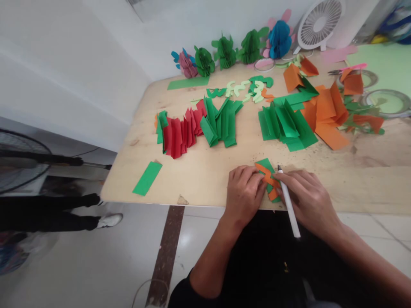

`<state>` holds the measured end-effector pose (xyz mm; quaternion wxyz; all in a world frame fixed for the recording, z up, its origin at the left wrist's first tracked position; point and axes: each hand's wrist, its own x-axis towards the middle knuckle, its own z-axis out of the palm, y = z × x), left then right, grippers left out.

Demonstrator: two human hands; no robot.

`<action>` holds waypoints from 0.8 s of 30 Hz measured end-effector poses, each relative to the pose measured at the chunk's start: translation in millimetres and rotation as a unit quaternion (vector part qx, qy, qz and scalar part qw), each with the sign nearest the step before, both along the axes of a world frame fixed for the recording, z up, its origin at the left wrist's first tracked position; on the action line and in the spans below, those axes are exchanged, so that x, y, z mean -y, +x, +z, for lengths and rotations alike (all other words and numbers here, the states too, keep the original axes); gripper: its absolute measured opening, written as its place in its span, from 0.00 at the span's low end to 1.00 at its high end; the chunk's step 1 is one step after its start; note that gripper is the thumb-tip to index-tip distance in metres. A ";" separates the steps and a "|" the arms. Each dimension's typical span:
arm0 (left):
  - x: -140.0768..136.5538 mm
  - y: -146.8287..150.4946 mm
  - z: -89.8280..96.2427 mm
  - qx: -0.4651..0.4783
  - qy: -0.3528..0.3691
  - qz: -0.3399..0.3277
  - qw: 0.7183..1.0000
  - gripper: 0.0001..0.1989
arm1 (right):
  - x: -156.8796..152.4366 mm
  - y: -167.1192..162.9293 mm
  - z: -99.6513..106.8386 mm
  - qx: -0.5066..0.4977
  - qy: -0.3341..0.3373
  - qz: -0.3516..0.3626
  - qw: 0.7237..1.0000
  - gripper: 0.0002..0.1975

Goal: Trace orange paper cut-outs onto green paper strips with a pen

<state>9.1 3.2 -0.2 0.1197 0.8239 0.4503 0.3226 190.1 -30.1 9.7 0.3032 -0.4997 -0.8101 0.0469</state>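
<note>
Near the front edge of the table, an orange wavy paper cutout (270,181) lies over a small green paper strip (265,163). My left hand (244,190) has its bent fingers closed at the left edge of these papers, holding them against the tabletop. On the other side, my right hand (310,199) is closed on a white pen (290,209), its dark tip pointing away from me. Fingertips of that hand also rest at the papers' right edge. Another green paper strip (147,178) lies flat to the left.
Red folded papers (175,134), green folded papers (221,122) and orange folded papers (326,107) spread across the table (199,179). Behind them are pale green cutouts (240,87), tape rolls (387,102), paper figures (226,51) and a white fan (319,25). A person's shoe (109,220) shows at left.
</note>
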 end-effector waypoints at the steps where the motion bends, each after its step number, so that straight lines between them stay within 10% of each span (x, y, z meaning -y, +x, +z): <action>1: 0.0 0.0 -0.1 -0.001 -0.001 0.000 1.000 0.05 | 0.2 0.1 0.6 -0.003 0.000 0.001 1.000 0.15; 24: -0.5 0.7 -2.8 -0.004 0.012 0.012 1.000 0.06 | 4.2 -0.5 2.0 0.000 0.024 0.013 1.000 0.14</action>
